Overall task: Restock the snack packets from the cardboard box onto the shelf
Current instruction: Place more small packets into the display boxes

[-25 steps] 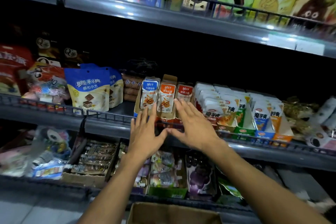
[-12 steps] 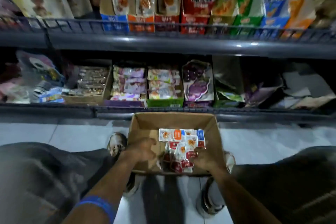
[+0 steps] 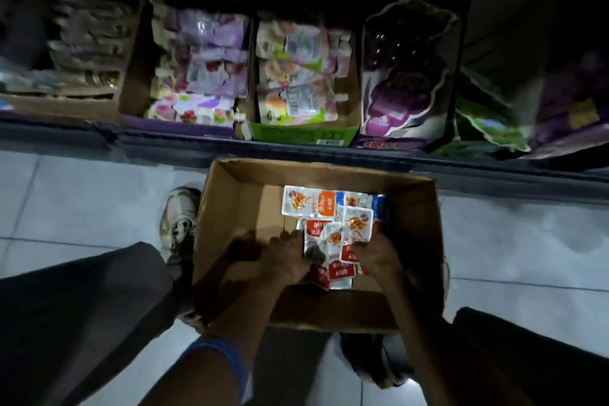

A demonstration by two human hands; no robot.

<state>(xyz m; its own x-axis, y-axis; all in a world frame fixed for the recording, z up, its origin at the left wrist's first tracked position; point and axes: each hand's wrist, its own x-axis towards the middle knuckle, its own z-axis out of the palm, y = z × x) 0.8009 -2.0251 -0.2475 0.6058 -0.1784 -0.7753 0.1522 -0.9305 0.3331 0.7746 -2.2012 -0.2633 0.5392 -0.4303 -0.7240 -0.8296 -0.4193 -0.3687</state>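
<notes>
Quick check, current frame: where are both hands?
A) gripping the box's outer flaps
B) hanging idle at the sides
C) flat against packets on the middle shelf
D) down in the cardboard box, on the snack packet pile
D: the left hand and right hand are inside the cardboard box, closing in on the snack packets from both sides.

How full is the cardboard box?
Partly full. The cardboard box holds a loose pile of snack packets right of centre; bare floor shows on its left side.
</notes>
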